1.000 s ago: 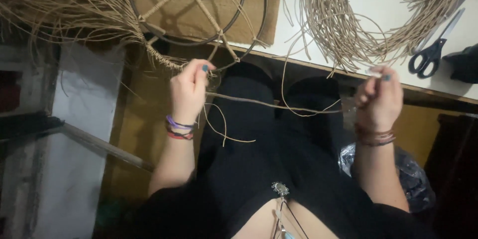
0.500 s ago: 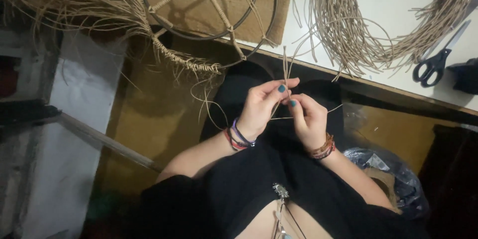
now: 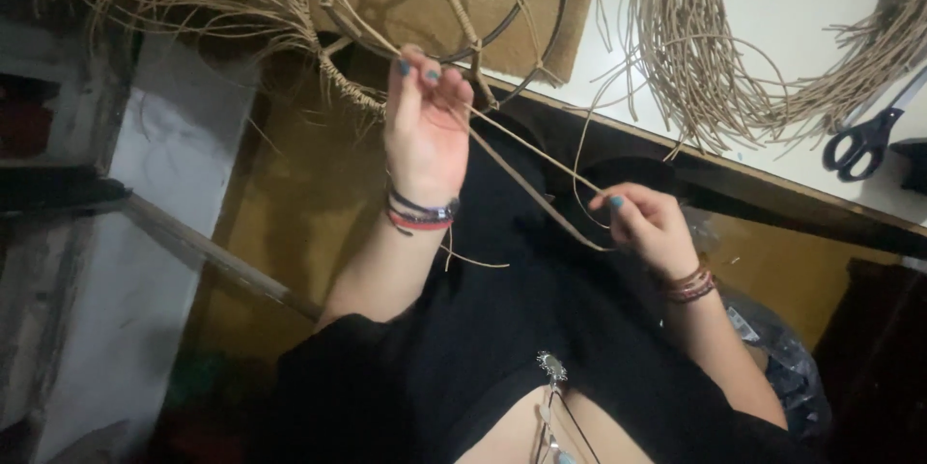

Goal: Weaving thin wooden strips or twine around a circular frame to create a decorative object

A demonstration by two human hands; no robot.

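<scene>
Left hand [image 3: 425, 126] and right hand [image 3: 649, 224] – apart – each pinch 1 rattan strand [image 3: 526, 179].

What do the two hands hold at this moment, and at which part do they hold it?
Both hold thin tan cords. The left hand pinches them up by the wire ring frame; the right hand grips their lower part, where they bend.

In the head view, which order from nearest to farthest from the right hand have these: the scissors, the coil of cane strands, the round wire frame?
From the right hand:
1. Coil of cane strands, on the white table above the hand.
2. Scissors, at the right edge of the table.
3. Round wire frame, upper left, by the left hand.
</scene>
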